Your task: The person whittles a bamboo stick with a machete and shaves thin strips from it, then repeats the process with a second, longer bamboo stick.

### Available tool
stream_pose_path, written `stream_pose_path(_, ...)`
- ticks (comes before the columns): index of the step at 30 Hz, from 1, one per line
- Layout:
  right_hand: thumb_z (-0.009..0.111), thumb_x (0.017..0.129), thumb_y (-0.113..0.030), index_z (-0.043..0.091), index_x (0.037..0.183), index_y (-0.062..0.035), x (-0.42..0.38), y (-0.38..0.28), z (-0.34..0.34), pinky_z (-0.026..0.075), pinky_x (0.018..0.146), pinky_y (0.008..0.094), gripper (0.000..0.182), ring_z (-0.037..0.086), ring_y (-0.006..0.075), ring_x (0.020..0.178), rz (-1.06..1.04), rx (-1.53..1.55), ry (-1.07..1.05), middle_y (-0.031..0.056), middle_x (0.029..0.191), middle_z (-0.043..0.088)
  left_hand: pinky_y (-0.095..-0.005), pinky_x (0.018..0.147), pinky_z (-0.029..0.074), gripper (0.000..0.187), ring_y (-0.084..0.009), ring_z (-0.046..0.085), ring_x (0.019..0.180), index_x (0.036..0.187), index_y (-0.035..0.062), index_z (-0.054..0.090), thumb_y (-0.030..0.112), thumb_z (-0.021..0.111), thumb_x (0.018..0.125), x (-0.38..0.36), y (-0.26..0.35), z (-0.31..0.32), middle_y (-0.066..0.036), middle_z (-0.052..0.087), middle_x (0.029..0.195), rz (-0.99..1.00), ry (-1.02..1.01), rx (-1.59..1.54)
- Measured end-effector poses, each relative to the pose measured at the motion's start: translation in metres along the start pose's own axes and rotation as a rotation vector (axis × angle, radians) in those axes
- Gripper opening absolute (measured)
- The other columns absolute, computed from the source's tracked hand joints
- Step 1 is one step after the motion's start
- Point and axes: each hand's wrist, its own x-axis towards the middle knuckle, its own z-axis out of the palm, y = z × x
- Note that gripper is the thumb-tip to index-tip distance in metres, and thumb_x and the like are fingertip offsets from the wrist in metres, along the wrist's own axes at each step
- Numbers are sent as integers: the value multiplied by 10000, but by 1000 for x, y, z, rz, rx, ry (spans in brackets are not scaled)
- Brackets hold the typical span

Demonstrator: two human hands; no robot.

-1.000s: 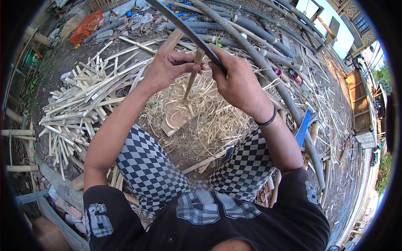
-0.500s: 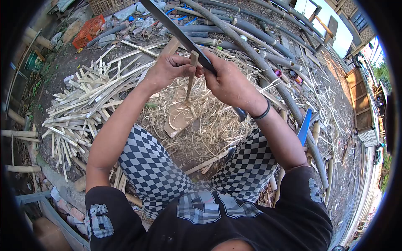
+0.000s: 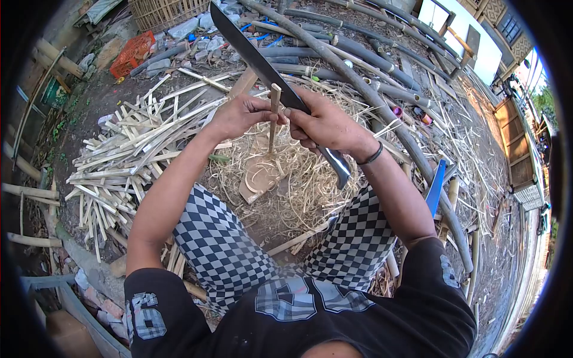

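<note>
My left hand (image 3: 243, 116) pinches a thin bamboo strip (image 3: 273, 134), which stands nearly upright with its lower end over a flat wooden block (image 3: 253, 190) on the ground. A machete (image 3: 250, 51) is gripped in my right hand (image 3: 330, 124), its long dark blade slanting up and to the left past the strip's top. The butt of its handle (image 3: 341, 174) juts out below my right wrist. My fingertips are close together around the strip and near the blade's base. Curly shavings (image 3: 310, 179) surround the block between my knees.
A heap of split bamboo strips (image 3: 128, 152) lies to my left. Long poles (image 3: 364, 89) cross the ground ahead and to the right, near a blue saw-like tool (image 3: 436, 188). An orange crate (image 3: 132, 53) and a woven basket (image 3: 164, 13) are farther back.
The machete has shifted so that its tip and more of its handle show. My right hand has turned slightly around the handle. The strip's top sits a little lower in view.
</note>
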Motion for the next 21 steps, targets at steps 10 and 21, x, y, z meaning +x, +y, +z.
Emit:
stream_pose_path(10, 475, 968, -75, 556, 1114, -34, -2, -2, 6, 484, 523, 324, 172, 579, 122, 603, -107, -118, 94, 52, 729, 591, -425, 726, 532, 247, -356, 715, 802, 1090, 19, 709, 222, 689, 953, -11, 32, 30, -208, 713, 840, 10, 160, 546)
stream_pose_path(21, 471, 953, -56, 549, 1275, 24, 0, 11, 24, 513, 889, 507, 341, 650, 463, 1011, -260, -268, 172, 307, 1045, 660, -437, 821, 534, 172, -368, 707, 940, 1062, -3, 692, 133, 657, 962, -15, 4, 31, -207, 726, 981, 191, 165, 380)
